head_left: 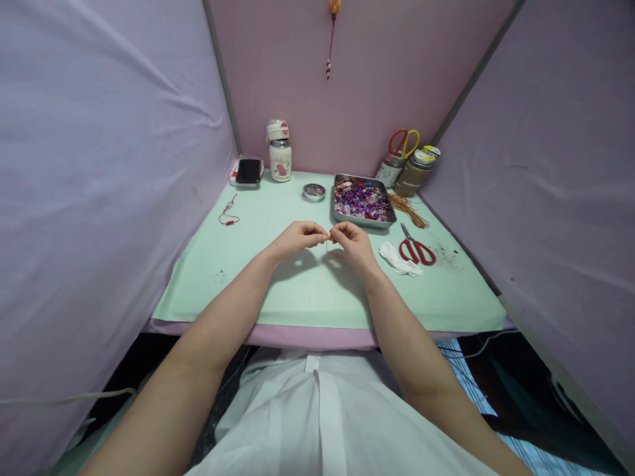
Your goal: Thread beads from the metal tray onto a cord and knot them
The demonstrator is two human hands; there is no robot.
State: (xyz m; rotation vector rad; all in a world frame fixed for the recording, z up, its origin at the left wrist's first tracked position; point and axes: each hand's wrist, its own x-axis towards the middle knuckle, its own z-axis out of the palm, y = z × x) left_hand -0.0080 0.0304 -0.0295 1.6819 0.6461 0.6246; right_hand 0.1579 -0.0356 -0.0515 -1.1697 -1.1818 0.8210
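Between the two hands, just above the middle of the desk (317,291), a thin strand (327,243) is pinched; it is too fine to say what it is made of. The left hand (297,237) and the right hand (351,239) meet almost fingertip to fingertip, each with thumb and forefinger closed on the strand and the other fingers curled.

Just beyond the right hand stands a metal tray (367,225) filled with purple and pink beads. A small round tin (314,192) sits beyond the left hand. To the right of the right hand lie a white cloth (398,259) and red scissors (417,250), touching each other, with a bundle of golden cords (409,208) beyond them. Well to the left of the left hand lies a red cord piece (228,215). Beyond it, at the back wall, are a phone (248,171) and a bottle (280,153).
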